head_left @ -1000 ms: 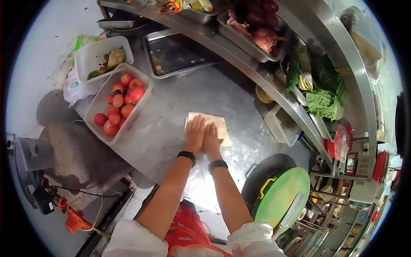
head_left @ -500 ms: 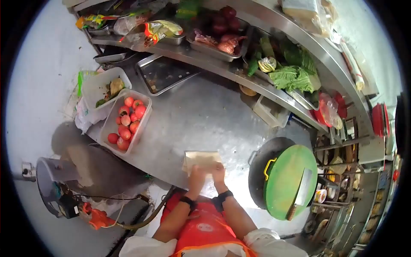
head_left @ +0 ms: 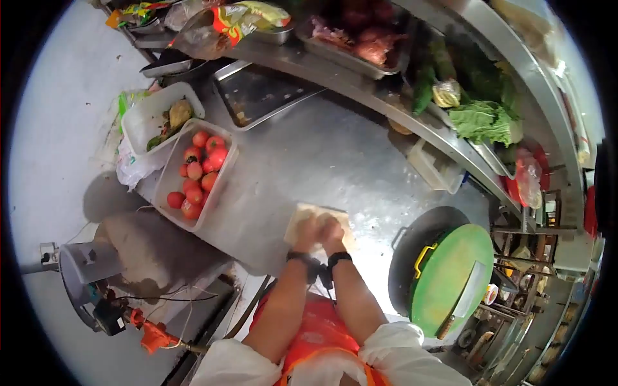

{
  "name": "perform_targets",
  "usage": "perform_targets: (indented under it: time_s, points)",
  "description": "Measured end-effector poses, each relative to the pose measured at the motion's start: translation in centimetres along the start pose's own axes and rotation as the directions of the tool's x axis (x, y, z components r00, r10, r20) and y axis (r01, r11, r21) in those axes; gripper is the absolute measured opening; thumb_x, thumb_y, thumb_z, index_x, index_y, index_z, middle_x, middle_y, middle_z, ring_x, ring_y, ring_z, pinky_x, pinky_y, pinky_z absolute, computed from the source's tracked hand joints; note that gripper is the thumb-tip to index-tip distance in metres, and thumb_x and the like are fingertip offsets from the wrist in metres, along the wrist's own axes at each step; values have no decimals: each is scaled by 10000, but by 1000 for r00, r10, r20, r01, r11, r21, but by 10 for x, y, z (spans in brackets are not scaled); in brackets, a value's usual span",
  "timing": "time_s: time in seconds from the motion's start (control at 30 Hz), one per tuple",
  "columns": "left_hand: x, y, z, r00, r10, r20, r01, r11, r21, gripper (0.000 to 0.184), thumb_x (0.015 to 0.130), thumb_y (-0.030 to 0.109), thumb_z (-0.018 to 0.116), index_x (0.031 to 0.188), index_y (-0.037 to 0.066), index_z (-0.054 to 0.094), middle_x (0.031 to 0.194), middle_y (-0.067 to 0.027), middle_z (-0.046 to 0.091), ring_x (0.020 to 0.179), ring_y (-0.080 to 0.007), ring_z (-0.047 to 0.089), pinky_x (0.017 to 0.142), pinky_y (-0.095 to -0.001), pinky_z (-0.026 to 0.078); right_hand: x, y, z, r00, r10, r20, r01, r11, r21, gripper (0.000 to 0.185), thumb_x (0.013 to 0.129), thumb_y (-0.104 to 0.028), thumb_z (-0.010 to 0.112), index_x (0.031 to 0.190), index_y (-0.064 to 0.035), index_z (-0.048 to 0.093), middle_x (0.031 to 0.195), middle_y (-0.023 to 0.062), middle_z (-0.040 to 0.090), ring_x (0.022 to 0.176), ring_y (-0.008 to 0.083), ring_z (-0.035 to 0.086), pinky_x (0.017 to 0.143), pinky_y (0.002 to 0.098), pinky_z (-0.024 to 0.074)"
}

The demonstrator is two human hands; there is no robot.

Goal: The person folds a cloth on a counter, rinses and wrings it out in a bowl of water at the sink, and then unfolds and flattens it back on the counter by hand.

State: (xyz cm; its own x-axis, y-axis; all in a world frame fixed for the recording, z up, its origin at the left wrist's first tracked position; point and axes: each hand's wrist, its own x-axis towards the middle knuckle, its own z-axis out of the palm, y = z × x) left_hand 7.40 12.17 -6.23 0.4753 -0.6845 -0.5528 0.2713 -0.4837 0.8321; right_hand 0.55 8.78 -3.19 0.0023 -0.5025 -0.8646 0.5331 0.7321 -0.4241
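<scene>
A beige cloth [head_left: 322, 210], flat and roughly square, lies on the steel worktop [head_left: 290, 161] in front of me. My left hand [head_left: 307, 233] presses on its middle with the fingers curled in. Close beside it, my right hand [head_left: 332, 233] rests on the same cloth, fingers bent too. Slight blur and the backs of the hands hide the fingertips. Both wrists wear dark bands.
Left on the worktop stands a plastic tub of tomatoes [head_left: 194, 174], beside a white tub [head_left: 134, 122]. A green round board [head_left: 444, 276] with a cleaver [head_left: 468, 289] is at the right. Behind are a metal tray [head_left: 225, 74] and a shelf [head_left: 360, 96] of vegetables.
Both hands have moved forward and closer together, from the cloth's near part onto its middle. The cloth now sits slightly turned and farther from my body. The camera view has shifted.
</scene>
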Motion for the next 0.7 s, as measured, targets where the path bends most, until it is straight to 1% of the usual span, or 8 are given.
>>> perform_targets:
  time_s: [0.03, 0.13, 0.17, 0.27, 0.33, 0.47, 0.53, 0.7]
  points:
    - [12, -5, 1, 947, 319, 48, -314, 877, 363, 375, 788, 345, 483, 553, 56, 522, 493, -43, 501, 451, -193, 499, 450, -333, 393, -31, -20, 19, 1000, 5, -5, -6, 989, -146, 92, 756, -148, 497, 688, -88, 516, 611, 10, 408, 611, 182, 479, 601, 353, 443]
    - [25, 13, 5, 972, 208, 109, -234, 829, 508, 433, 796, 390, 467, 591, 22, 568, 562, -103, 572, 525, -211, 562, 515, -351, 431, -13, -19, 32, 993, 63, -99, -65, 998, -16, 140, 742, -126, 489, 608, -85, 492, 583, 15, 413, 571, 169, 452, 557, 316, 413]
    - [27, 21, 6, 974, 201, 108, -228, 830, 509, 433, 796, 390, 467, 591, 22, 568, 562, -103, 572, 525, -211, 562, 515, -351, 431, -36, -33, 51, 984, -2, -177, -33, 981, -193, 161, 726, -119, 495, 571, -81, 468, 574, 15, 421, 557, 156, 431, 529, 281, 380]
    - [38, 42, 8, 955, 238, 177, -294, 840, 456, 497, 798, 460, 450, 616, 14, 571, 562, -121, 565, 525, -220, 561, 535, -364, 433, -22, -41, 60, 984, 63, -168, -87, 986, -143, 162, 720, -129, 505, 572, -81, 460, 589, 13, 438, 565, 144, 430, 512, 275, 363]
    - [50, 51, 5, 794, 422, 436, -607, 515, 606, 186, 718, 221, 549, 711, 43, 494, 633, -154, 528, 614, -334, 541, 568, -411, 418, 5, -32, 54, 993, -39, -110, 20, 985, -172, 131, 716, -140, 495, 618, -55, 474, 596, 54, 472, 495, 181, 456, 445, 307, 384]
    - [45, 92, 13, 873, 361, 328, -487, 686, 541, 159, 689, 190, 562, 686, 50, 488, 652, -150, 524, 637, -335, 539, 573, -402, 413, 33, -37, 60, 994, -105, -39, 99, 985, -142, 128, 716, -149, 495, 679, -27, 489, 624, 91, 506, 453, 217, 497, 388, 336, 416]
    - [65, 72, 16, 871, 406, 277, -491, 754, 436, 439, 833, 403, 464, 685, 5, 578, 567, -117, 569, 542, -220, 561, 515, -335, 434, 39, -37, 62, 997, -64, -39, 60, 995, -81, 126, 720, -148, 505, 695, -26, 490, 645, 88, 507, 479, 216, 512, 400, 335, 428]
    - [81, 102, 18, 768, 512, 384, -639, 645, 419, 291, 795, 279, 501, 682, 13, 536, 600, -125, 544, 566, -254, 542, 524, -352, 422, 32, -55, 93, 995, -46, -91, 52, 996, 73, 129, 715, -138, 502, 667, -19, 485, 613, 81, 490, 486, 212, 513, 410, 326, 442]
